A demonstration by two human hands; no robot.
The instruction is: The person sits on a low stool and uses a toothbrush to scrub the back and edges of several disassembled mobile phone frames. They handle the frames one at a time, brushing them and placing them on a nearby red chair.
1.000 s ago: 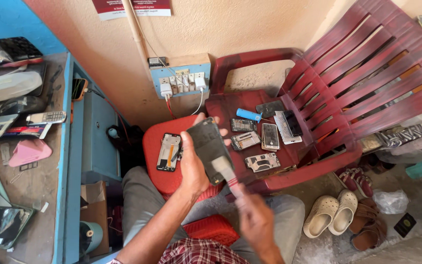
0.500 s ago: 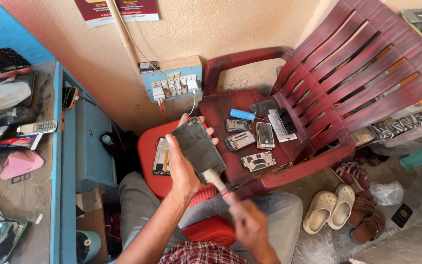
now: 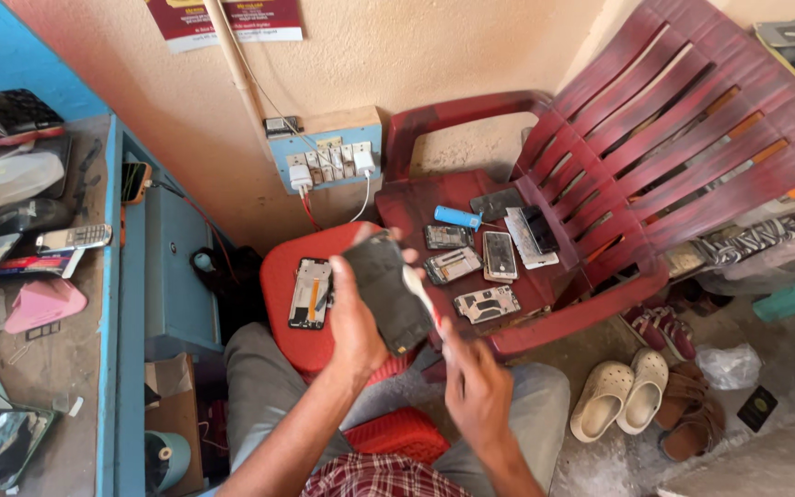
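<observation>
My left hand (image 3: 353, 324) is shut on a dark phone panel (image 3: 386, 291), held tilted above my lap with its back toward me. My right hand (image 3: 478, 391) sits just below and to the right of it, gripping a small brush (image 3: 427, 306) whose pale end rests against the panel's right edge. Behind the panel stands a red stool (image 3: 278, 276) with an opened phone body (image 3: 310, 293) lying on it.
A red plastic chair (image 3: 655, 156) at the right holds several phone parts and a blue cylinder (image 3: 457, 217). A wall switchboard (image 3: 324, 161) has white chargers plugged in. A cluttered blue desk (image 3: 112, 304) runs along the left. Sandals (image 3: 618, 398) lie on the floor; a red basket (image 3: 397, 433) rests between my knees.
My right hand has moved the brush up along the panel's right edge. My left hand has tilted the panel slightly. The view has shifted a little.
</observation>
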